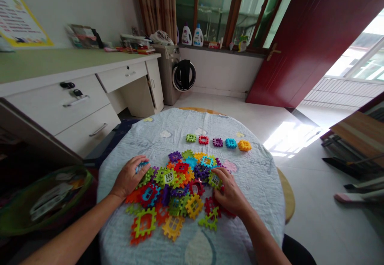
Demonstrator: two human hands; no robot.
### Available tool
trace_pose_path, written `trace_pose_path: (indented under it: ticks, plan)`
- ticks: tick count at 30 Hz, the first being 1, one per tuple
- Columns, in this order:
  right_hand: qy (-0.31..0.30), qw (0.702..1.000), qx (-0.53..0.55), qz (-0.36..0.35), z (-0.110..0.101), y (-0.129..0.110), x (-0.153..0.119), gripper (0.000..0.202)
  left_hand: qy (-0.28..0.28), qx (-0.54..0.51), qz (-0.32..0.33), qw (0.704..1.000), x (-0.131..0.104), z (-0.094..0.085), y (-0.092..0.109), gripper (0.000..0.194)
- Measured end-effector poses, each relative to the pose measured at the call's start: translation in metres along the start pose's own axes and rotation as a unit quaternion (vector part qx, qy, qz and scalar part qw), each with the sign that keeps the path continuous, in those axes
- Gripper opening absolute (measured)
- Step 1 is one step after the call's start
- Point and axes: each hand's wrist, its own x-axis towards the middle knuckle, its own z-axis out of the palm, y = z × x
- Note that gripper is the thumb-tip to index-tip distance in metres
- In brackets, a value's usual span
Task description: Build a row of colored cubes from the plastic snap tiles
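Observation:
A heap of colourful plastic interlocking tiles (pixel 181 167), square with notched edges and many with window grids, lies on a cloth-covered round table (pixel 192 249). At the heap's left side, my left hand (pixel 129 177) is closed around a blue tile (pixel 141 167), partly hidden by the fingers. On the right side my right hand (pixel 229 193) has its index finger and thumb at opposite edges of a green tile (pixel 214 180). Beyond the heap stands a row of tiles sorted by colour: green (pixel 191 137), red (pixel 203 140), purple (pixel 217 142), blue (pixel 231 143) and yellow (pixel 244 145).
Left of the table are a white desk (pixel 72 105) with drawers and a green bag (pixel 45 201) of items. A washing machine (pixel 168 73) with its door open is at the back. A red door (pixel 300 37) stands to the right. A stool edge (pixel 286 195) shows beside the table.

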Motion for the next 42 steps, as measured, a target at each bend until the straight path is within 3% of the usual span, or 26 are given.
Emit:
trace_pose_path:
  ticks: [9, 16, 20, 25, 28, 31, 34, 36, 39, 42]
  plan:
    - [0.021, 0.998, 0.051, -0.005, -0.006, -0.004, 0.0, 0.053, -0.006, 0.006, 0.023, 1.0, 0.001, -0.002, 0.005, 0.044]
    - [0.109, 0.992, -0.054, 0.04, 0.01, 0.015, 0.018, 0.038, -0.002, 0.01, 0.023, 1.0, 0.0, 0.0, 0.004, 0.043]
    - [0.047, 0.993, -0.083, 0.062, 0.019, 0.018, 0.025, 0.045, -0.005, 0.008, 0.023, 1.0, 0.0, -0.001, 0.007, 0.043]
    - [-0.051, 0.998, -0.023, 0.006, 0.015, -0.004, 0.021, 0.041, -0.005, 0.008, 0.02, 1.0, 0.0, -0.002, 0.007, 0.043]
    - [-0.066, 0.997, 0.029, -0.03, 0.011, -0.012, 0.018, 0.035, -0.008, 0.005, 0.02, 1.0, 0.0, -0.002, 0.006, 0.043]
    - [-0.016, 0.996, 0.071, -0.044, 0.007, -0.005, 0.019, 0.03, -0.006, 0.003, 0.019, 1.0, 0.0, -0.002, 0.006, 0.044]
    - [0.073, 0.996, 0.048, 0.002, 0.003, 0.012, 0.028, 0.026, -0.003, 0.005, 0.019, 1.0, 0.0, -0.002, 0.006, 0.043]
    - [0.099, 0.995, 0.008, 0.032, -0.001, 0.023, 0.037, 0.026, -0.004, 0.004, 0.017, 1.0, 0.001, -0.001, 0.006, 0.043]
    - [0.061, 0.996, -0.051, 0.031, -0.006, 0.03, 0.056, 0.037, -0.007, 0.005, 0.016, 1.0, 0.001, 0.0, 0.006, 0.041]
    - [-0.036, 0.993, -0.109, 0.034, -0.009, 0.027, 0.074, 0.054, -0.002, 0.006, 0.015, 1.0, 0.001, 0.0, 0.006, 0.041]
